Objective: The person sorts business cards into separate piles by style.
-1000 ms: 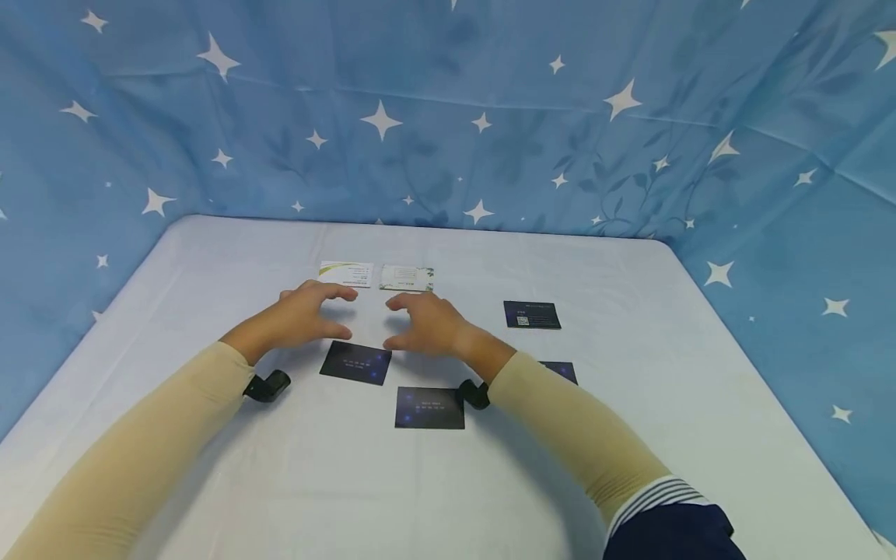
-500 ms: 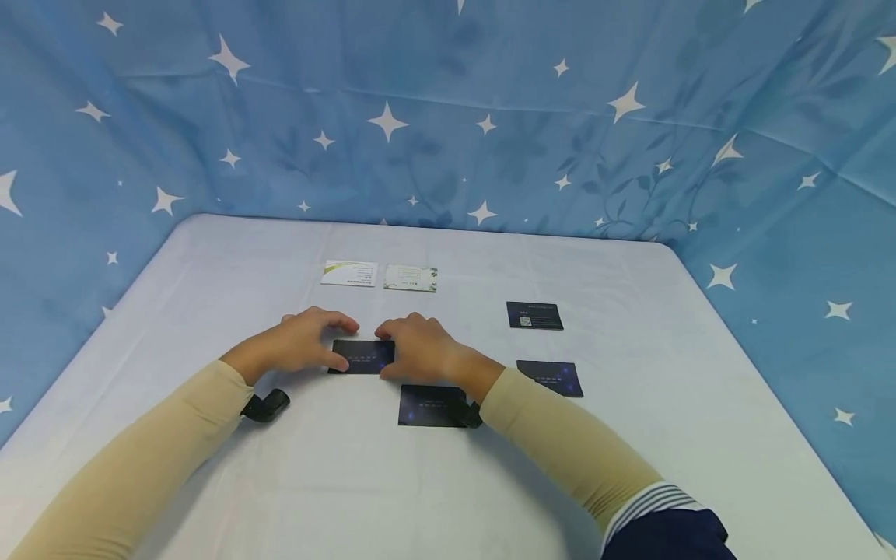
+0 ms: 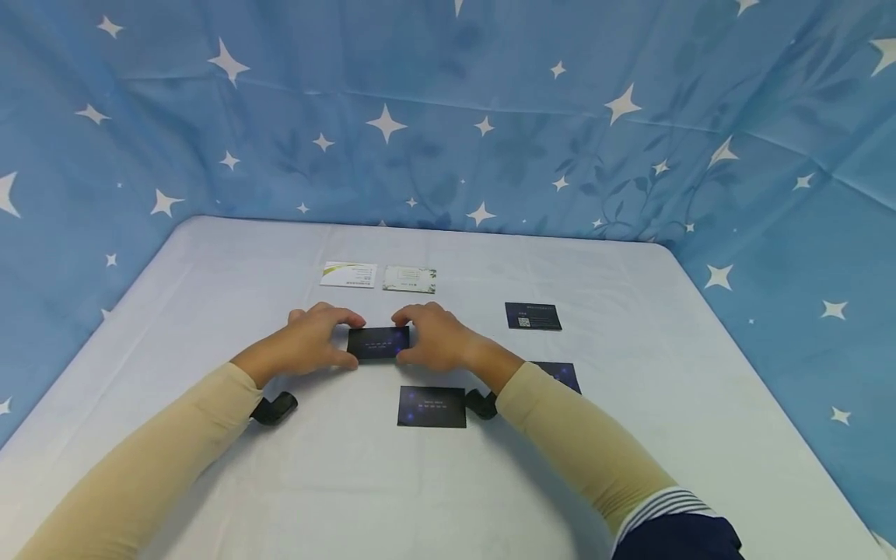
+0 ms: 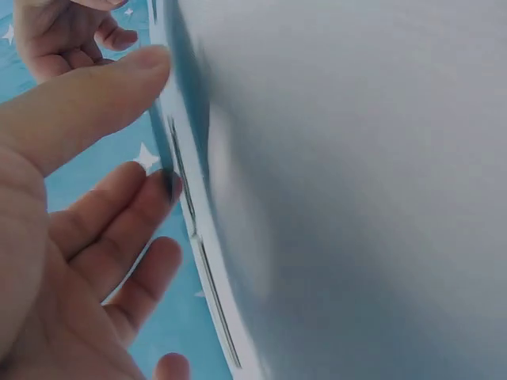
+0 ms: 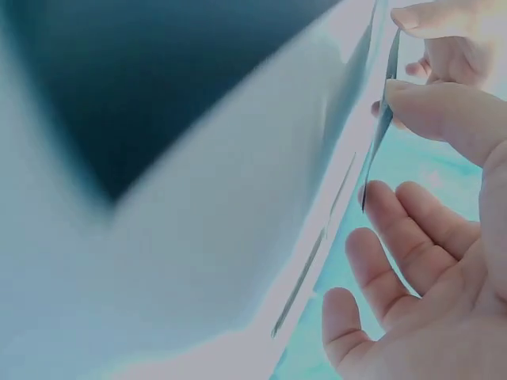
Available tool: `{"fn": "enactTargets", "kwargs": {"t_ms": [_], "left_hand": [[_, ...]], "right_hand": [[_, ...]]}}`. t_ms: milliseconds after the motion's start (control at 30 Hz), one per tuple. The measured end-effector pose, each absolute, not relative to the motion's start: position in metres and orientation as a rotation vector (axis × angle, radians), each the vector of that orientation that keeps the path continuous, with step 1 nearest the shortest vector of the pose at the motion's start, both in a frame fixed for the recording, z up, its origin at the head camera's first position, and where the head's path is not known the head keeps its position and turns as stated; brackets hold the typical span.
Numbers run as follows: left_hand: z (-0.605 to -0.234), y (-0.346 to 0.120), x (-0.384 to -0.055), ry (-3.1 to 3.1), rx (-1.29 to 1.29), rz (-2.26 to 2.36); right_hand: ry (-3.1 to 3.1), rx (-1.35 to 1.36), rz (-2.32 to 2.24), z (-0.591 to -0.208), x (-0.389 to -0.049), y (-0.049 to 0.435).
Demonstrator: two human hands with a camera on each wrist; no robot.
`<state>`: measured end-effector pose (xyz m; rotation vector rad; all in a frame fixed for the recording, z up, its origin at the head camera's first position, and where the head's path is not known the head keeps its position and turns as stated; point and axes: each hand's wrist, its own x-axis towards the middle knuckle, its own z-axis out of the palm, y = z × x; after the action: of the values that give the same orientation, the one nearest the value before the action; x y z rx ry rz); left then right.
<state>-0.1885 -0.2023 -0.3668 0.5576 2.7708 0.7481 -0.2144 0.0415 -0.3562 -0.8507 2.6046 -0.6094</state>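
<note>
A dark business card (image 3: 379, 343) with blue specks is held at its two short ends between my hands. My left hand (image 3: 311, 338) grips the left end with thumb and fingers; my right hand (image 3: 441, 336) pinches the right end. In the right wrist view the card (image 5: 382, 131) shows edge-on, slightly bent, between the right thumb and fingertips, and seems raised off the table. The left wrist view shows the left thumb (image 4: 103, 99) and fingers, but the held card is hard to make out there. Closest below the hands lies another dark card (image 3: 431, 407).
Two white cards (image 3: 348, 274) (image 3: 409, 279) lie side by side behind the hands. To the right are a dark card with a small code (image 3: 533, 316) and another dark card (image 3: 558, 375), partly covered by the right sleeve. A white cloth (image 3: 322, 482) covers the table; a blue starry curtain (image 3: 448, 117) hangs behind.
Both hands came down around the tilted dark card, straightened it and took hold of its ends. Since then, card and hands have shifted slightly right and away. The other cards stayed put.
</note>
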Motion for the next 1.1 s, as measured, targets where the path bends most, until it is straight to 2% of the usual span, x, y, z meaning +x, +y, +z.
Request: {"fn": "enactTargets", "kwargs": {"t_ms": [233, 633, 1100], "left_hand": [[-0.359, -0.174, -0.208, 2.784, 0.579, 0.844], [-0.351, -0.108, -0.273, 2.789, 0.57, 0.826], [-0.361, -0.07, -0.318, 2.761, 0.476, 0.732]], "right_hand": [[2.69, -0.799, -0.649, -0.351, -0.231, 0.079], [2.791, -0.649, -0.667, -0.34, -0.275, 0.138], [2.803, -0.515, -0.679, -0.351, -0.311, 0.161]]}}
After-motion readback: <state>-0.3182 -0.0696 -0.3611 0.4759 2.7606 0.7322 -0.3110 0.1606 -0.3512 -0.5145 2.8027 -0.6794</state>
